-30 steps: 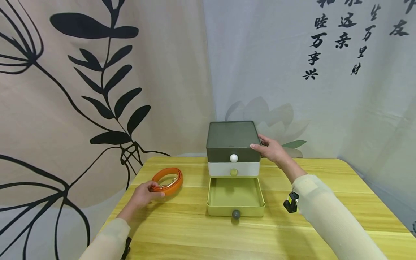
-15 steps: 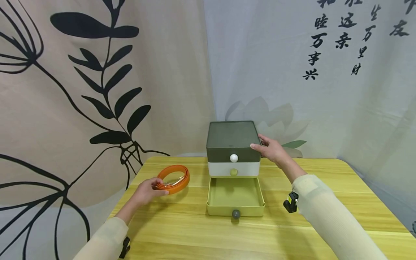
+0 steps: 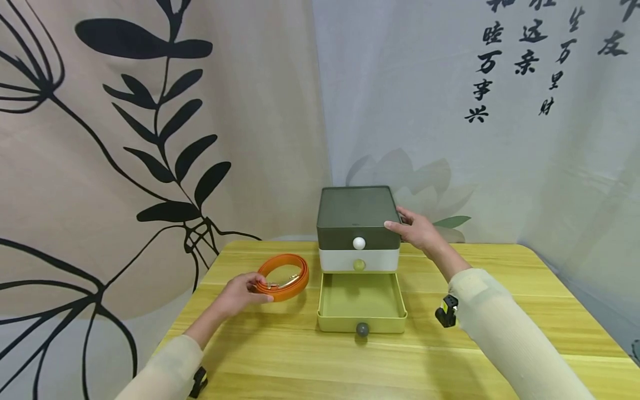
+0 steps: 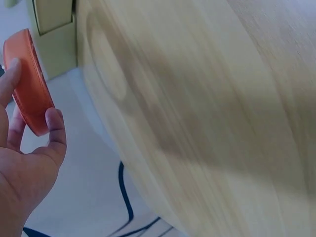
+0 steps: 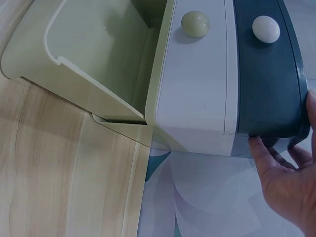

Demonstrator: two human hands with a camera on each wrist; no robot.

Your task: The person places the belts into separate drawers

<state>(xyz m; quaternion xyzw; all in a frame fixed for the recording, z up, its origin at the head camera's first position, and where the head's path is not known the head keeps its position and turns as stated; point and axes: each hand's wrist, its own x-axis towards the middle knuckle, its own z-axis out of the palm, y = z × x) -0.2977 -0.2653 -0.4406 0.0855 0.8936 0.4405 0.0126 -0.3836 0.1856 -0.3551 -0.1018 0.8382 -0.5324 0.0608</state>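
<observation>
My left hand (image 3: 242,295) pinches a coiled orange strap (image 3: 295,289) with gold-coloured metal clips inside the ring, fingers and thumb on its left rim. The coil is held above the table, left of the drawer box; its edge shows in the left wrist view as a stitched band (image 4: 30,86). My right hand (image 3: 419,230) rests at the right front corner of the box's dark grey top tier (image 3: 357,206), thumb over the upper edge and fingers along the side. The white middle drawer (image 3: 335,260) is closed. Below it, the green bottom drawer (image 3: 337,323) is pulled out, nothing in it.
The box stands on a wooden table (image 3: 280,355) near its back edge. A printed cloth (image 3: 270,111) with dark plants and writing hangs behind. Round knobs stick out from the drawers, the grey one (image 3: 362,329) farthest forward.
My left hand has carried the orange strap to the right, from the table's left side nearer to the open drawer. My right hand and the box have stayed in place.
</observation>
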